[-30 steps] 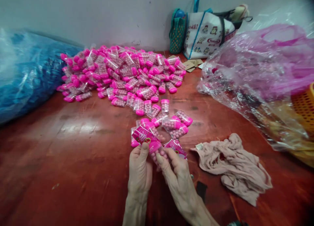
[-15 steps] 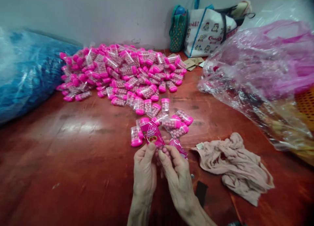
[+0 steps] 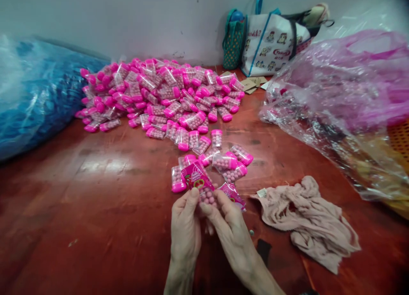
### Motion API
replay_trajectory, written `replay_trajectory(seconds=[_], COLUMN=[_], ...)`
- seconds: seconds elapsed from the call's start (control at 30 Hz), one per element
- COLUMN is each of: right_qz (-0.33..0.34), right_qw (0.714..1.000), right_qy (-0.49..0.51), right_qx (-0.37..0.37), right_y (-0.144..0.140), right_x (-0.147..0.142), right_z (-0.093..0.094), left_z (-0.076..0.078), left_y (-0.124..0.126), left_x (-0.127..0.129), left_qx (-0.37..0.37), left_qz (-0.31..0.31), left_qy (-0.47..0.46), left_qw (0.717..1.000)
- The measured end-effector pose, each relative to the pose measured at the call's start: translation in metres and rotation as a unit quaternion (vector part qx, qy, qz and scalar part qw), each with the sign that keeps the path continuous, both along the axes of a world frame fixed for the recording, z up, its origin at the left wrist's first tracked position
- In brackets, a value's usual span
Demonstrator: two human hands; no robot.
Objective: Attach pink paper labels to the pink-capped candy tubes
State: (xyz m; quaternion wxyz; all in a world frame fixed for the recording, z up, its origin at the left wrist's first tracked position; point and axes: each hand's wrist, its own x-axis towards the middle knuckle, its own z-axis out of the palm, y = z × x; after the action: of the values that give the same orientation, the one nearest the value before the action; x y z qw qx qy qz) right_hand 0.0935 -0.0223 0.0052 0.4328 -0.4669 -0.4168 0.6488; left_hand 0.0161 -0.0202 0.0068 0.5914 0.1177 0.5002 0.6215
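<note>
A blue plastic sack (image 3: pixel 35 94) lies far left, then a heap of capped tubes (image 3: pixel 159 94) holding pink balls, and low centre the left hand (image 3: pixel 185 227) and right hand (image 3: pixel 228 227) together pinch one labelled tube (image 3: pixel 200 184) above the red table (image 3: pixel 96 201), with a pink-filled clear bag (image 3: pixel 338 94) rightmost.

left hand (image 3: pixel 185 227) + right hand (image 3: pixel 230 231): pinching candy container (image 3: pixel 207 196) with pink label (image 3: pixel 196 178) | pink pile (image 3: pixel 162 96) behind

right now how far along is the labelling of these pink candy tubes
Hard to call: only the pink label on the tube held by the left hand and right hand shows clearly, so that one is in progress. One more printed piece lies beside the right hand. The big pile of tubes and the small cluster nearby look bare, so most remains.
</note>
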Motion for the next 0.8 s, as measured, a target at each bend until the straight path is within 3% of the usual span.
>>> replay_trajectory(seconds=[0.1,0.3,0.4,0.47,0.63,0.8], right_qz=[0.037,0.001,-0.043,-0.072,-0.031,-0.084], right_qw=[0.999,0.999,0.994,0.982,0.921,0.903], right_qy=[0.022,-0.045,-0.097,-0.149,-0.199,-0.220], right_qx=[-0.001,0.022,0.029,0.091,0.332,0.358], right_y=[-0.002,-0.002,0.003,0.007,0.009,0.002], right_x=[0.003,0.008,0.014,0.019,0.023,0.017], right_z=[0.002,0.002,0.003,0.003,-0.001,-0.006], left_z=[0.001,-0.001,0.000,0.001,0.002,-0.003], left_y=[0.001,-0.001,0.000,0.001,0.000,-0.001], left_x=[-0.004,-0.001,-0.001,-0.001,-0.001,-0.001], left_qx=[-0.018,-0.012,0.011,0.008,-0.019,-0.019], left_qz=[-0.003,-0.068,-0.039,-0.009,0.038,0.011], left_qy=[0.002,-0.016,-0.016,-0.007,-0.028,-0.047], left_qw=[1.000,0.997,0.999,1.000,0.999,0.999])
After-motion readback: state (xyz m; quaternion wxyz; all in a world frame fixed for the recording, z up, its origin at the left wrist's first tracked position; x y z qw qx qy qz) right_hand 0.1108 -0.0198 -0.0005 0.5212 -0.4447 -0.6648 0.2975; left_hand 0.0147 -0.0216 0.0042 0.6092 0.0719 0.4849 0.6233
